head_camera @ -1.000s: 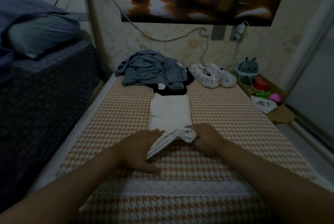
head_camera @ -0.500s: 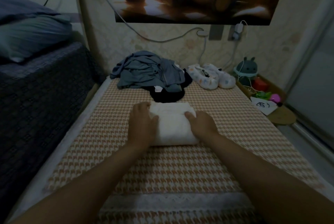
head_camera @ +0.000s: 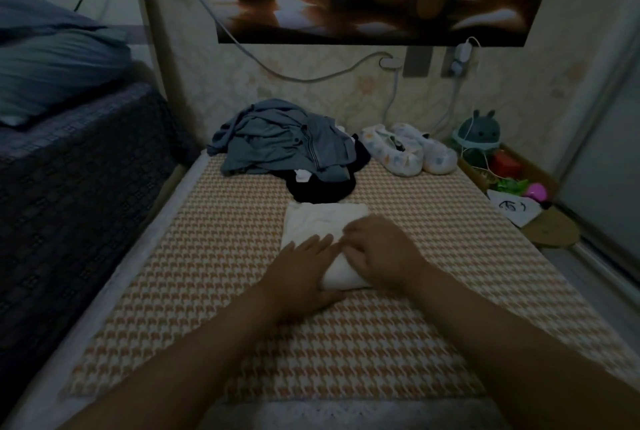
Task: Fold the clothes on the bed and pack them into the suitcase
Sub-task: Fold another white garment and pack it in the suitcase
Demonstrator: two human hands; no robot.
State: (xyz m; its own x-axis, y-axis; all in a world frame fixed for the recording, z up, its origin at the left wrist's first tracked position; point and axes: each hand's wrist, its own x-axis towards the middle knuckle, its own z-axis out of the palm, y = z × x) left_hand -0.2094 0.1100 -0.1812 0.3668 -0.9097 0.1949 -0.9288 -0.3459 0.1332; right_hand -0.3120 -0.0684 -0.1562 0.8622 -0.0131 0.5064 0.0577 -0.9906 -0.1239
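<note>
A white garment [head_camera: 320,223], folded into a small rectangle, lies in the middle of the bed's orange houndstooth cover [head_camera: 207,256]. My left hand [head_camera: 301,268] lies on its near left part with straight fingers, pressing it down. My right hand [head_camera: 382,253] covers its near right part, fingers curled over the thick folded edge. Behind it sits a heap of unfolded clothes: a grey-blue jacket [head_camera: 284,143] on top of a black garment [head_camera: 322,188]. No suitcase is in view.
A pair of pale slippers [head_camera: 410,152] lies at the far right of the bed. A low wooden shelf [head_camera: 550,232] with toys and a round green lamp [head_camera: 479,135] stands on the right. On the left is a higher dark bed [head_camera: 69,169] with a pillow [head_camera: 52,62].
The long white garment was folded in half away from me. Both hands then slid back from its sides onto its near part and closer together.
</note>
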